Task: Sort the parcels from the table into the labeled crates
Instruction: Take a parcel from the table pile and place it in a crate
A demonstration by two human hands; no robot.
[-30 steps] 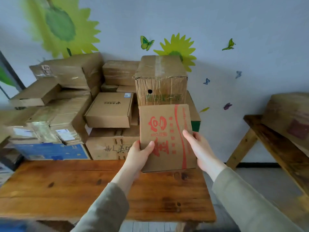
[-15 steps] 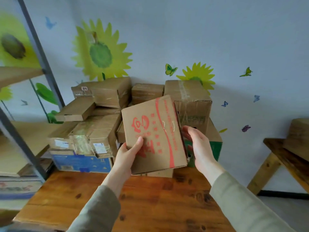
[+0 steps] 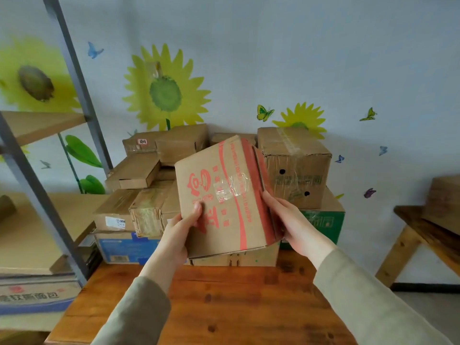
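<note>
Both my hands hold a flat brown cardboard parcel (image 3: 229, 195) with red print and a patch of clear tape, lifted above the wooden table (image 3: 224, 302) and tilted to the left. My left hand (image 3: 181, 232) grips its lower left corner, thumb on the printed face. My right hand (image 3: 291, 220) holds its right edge, fingers curled behind it. Behind the parcel, a pile of cardboard boxes (image 3: 296, 165) stands against the wall at the back of the table. No labeled crate is in view.
A metal shelving rack (image 3: 47, 200) with board shelves stands at the left, holding a printed carton (image 3: 37, 295) low down. A wooden bench (image 3: 423, 227) with a box on it sits at the right. A blue box (image 3: 119, 247) and a green box (image 3: 321, 222) lie low in the pile.
The parcel has tilted further left and risen in view while both hands keep hold. My view has swung left, bringing the shelving rack into sight.
</note>
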